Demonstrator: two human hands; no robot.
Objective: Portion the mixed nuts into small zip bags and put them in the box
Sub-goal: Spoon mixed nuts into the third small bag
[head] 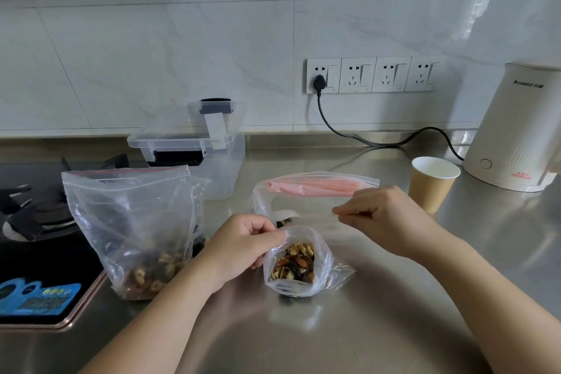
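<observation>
A small zip bag [296,267] partly filled with mixed nuts stands open on the steel counter in front of me. My left hand [243,247] pinches its rim at the left side. My right hand [379,215] hovers to the upper right with fingers curled; it looks like it pinches something thin, but I cannot tell what. A large zip bag of mixed nuts [133,231] stands upright at the left. Behind it sits the clear plastic box [224,167] with its lid [185,127] lying askew on top.
A bag of empty zip bags with pink strips [315,188] lies behind the small bag. A paper cup [432,184] and a white kettle [516,130] with its black cord stand at the right. A gas hob [39,222] fills the left.
</observation>
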